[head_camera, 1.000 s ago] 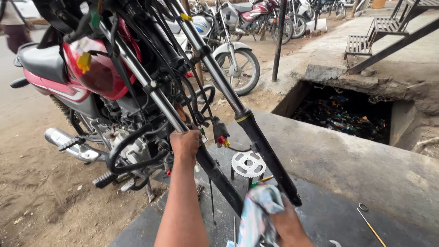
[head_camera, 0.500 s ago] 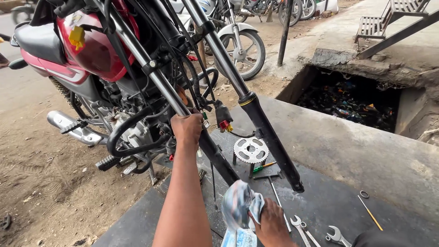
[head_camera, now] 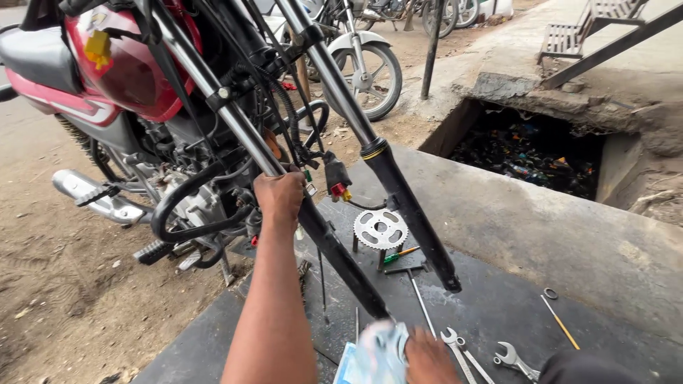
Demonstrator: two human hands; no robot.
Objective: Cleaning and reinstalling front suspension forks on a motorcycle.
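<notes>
- The left hand [head_camera: 279, 198] is wrapping tight around the near fork leg [head_camera: 284, 186] of the red motorcycle [head_camera: 131, 67], gripping it right where the shiny upper tube is meeting the black lower slider.
- The right hand [head_camera: 427, 359] is clutching a pale blue and white rag [head_camera: 373, 354] at about six o'clock in the view, pressing it just beside the bottom end of that same fork leg.
- The far fork leg [head_camera: 398, 192] is running parallel at about three o'clock from the left hand, its black lower end hanging free above the dark slab [head_camera: 498, 299] that is serving as a bench.
- A silver sprocket [head_camera: 380, 229] is standing on short posts between the two legs, with a green-handled screwdriver [head_camera: 398, 254] lying just beside it.
- Two open-ended spanners [head_camera: 491, 354] are lying at about three o'clock from the right hand, touching the slab.
- A thin yellow-tipped rod [head_camera: 560, 321] and a small ring [head_camera: 551, 293] are sitting further out the same way.
- A rubbish-filled pit [head_camera: 533, 153] is gaping at about two o'clock, well apart from the hands.
</notes>
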